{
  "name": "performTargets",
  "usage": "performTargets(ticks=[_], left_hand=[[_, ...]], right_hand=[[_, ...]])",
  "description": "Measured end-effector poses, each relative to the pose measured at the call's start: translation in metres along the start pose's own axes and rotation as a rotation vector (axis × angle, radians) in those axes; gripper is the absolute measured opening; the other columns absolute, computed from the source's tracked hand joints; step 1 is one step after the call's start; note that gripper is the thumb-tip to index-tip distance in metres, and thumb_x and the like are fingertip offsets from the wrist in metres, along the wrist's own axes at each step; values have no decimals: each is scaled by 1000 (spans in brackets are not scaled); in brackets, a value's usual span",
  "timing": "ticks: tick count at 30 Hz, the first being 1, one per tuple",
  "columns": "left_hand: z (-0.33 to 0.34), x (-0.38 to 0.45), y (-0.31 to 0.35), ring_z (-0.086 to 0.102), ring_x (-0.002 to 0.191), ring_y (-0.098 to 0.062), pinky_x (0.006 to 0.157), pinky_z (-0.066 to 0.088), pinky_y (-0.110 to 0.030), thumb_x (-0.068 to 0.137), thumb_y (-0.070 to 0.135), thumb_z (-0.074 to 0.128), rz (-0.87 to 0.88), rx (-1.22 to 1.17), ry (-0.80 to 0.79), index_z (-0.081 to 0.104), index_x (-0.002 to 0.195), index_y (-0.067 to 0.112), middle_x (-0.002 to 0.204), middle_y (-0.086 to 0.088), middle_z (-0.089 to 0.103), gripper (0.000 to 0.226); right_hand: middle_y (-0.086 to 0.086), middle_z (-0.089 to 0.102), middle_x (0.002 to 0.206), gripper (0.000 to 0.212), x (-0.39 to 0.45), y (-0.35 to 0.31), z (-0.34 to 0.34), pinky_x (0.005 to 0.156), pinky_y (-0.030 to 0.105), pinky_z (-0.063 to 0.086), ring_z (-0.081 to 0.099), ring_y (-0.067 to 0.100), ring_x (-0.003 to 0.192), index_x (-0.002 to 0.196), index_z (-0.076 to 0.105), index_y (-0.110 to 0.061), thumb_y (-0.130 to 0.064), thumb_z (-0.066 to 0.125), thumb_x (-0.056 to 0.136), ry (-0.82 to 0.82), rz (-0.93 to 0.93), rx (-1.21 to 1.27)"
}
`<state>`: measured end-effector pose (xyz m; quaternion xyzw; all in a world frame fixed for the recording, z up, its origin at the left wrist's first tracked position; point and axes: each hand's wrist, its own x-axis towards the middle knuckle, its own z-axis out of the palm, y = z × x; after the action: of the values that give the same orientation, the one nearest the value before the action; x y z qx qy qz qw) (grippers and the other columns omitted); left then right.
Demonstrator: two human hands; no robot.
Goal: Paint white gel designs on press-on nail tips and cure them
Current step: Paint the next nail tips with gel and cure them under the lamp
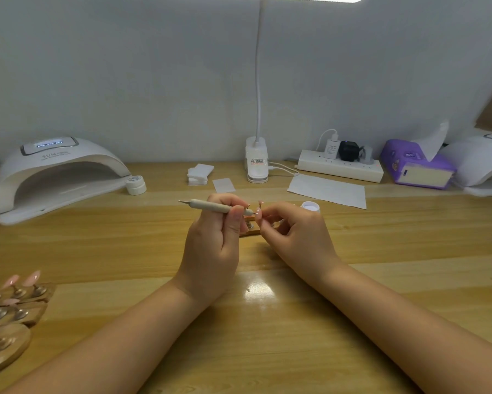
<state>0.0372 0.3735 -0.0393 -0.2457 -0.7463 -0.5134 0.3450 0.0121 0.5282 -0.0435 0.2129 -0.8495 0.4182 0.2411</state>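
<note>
My left hand (213,240) grips a grey dotting pen (210,207) that lies level, its fine tip pointing right. The tip meets a small pink nail tip (260,206), which the fingers of my right hand (293,234) pinch. Both hands hover over a small wooden nail stand (250,230), mostly hidden beneath them. An open pot of white gel (310,207) sits just behind my right hand. A white curing lamp (54,174) stands at the back left with its display lit and its mouth facing me.
Several pink nail tips on wooden stands (11,305) crowd the near left edge. A closed white pot (136,184) sits by the lamp. Along the back are cotton pads (200,173), a clip lamp (256,163), paper sheets (327,190), a power strip (340,166), a tissue pack (415,166) and a second lamp (483,166).
</note>
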Motion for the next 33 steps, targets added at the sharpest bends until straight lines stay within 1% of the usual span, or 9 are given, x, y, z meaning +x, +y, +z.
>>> performTargets(ticks=[2, 7, 11, 14, 19, 22, 26, 29, 33], left_hand=[[0, 0, 0, 61, 72, -9, 69, 46, -10, 97, 30, 37, 0, 0, -4, 48, 98, 31, 72, 7, 58, 11], [0, 0, -2, 61, 72, -9, 67, 45, -10, 97, 30, 37, -5, 3, -9, 50, 99, 27, 72, 8, 58, 13], [0, 0, -1, 61, 73, -10, 67, 46, -11, 97, 31, 37, -5, 9, -9, 48, 98, 33, 72, 6, 58, 11], [0, 0, -1, 60, 72, -10, 67, 46, -12, 99, 27, 39, -8, 19, -11, 48, 98, 33, 72, 6, 58, 11], [1, 0, -2, 60, 73, -9, 67, 46, -10, 99, 19, 40, -8, 41, -17, 51, 99, 22, 73, 9, 57, 11], [0, 0, -2, 60, 73, -10, 66, 45, -10, 98, 15, 41, -9, 48, -19, 51, 99, 20, 73, 8, 57, 11], [1, 0, -1, 59, 72, -9, 66, 44, -10, 98, 16, 41, -18, 44, -21, 50, 98, 23, 73, 8, 57, 12], [1, 0, -1, 60, 72, -5, 67, 43, -7, 99, 17, 41, -11, 36, -14, 50, 98, 27, 72, 10, 57, 13], [0, 1, 0, 60, 71, -6, 66, 43, -7, 99, 24, 39, 6, 8, 38, 47, 98, 34, 72, 6, 59, 13]], right_hand=[[-14, 67, 81, 9, 0, 0, 0, 63, 21, 49, 54, -4, 61, 94, 73, -20, -16, 68, 87, 1, -2, 1], [-12, 68, 82, 10, 0, 0, 0, 62, 25, 52, 55, -2, 60, 96, 73, -19, -16, 68, 87, 1, -6, 1], [-14, 67, 81, 9, 0, 0, 1, 62, 19, 48, 55, -4, 60, 95, 73, -19, -15, 69, 87, 8, -15, 7], [-13, 67, 81, 9, 0, 0, 1, 62, 23, 50, 54, -3, 59, 94, 73, -19, -16, 69, 87, 10, -14, 3], [-13, 67, 82, 10, 0, 0, 0, 62, 24, 51, 54, -2, 59, 95, 73, -19, -16, 68, 87, -4, -25, -11], [-13, 67, 82, 10, 0, 0, 0, 62, 24, 51, 54, -2, 59, 96, 73, -19, -17, 68, 88, -3, -30, -13], [-13, 66, 82, 9, 0, 0, 0, 63, 25, 50, 53, -2, 58, 95, 73, -18, -16, 68, 87, 2, -23, -9], [-14, 66, 81, 8, -1, 0, 1, 67, 26, 50, 54, -6, 60, 94, 73, -17, -15, 69, 87, 10, -11, -3], [-12, 68, 84, 10, 0, 1, 0, 66, 19, 48, 55, -11, 65, 95, 73, -18, -14, 68, 87, -6, -6, -7]])
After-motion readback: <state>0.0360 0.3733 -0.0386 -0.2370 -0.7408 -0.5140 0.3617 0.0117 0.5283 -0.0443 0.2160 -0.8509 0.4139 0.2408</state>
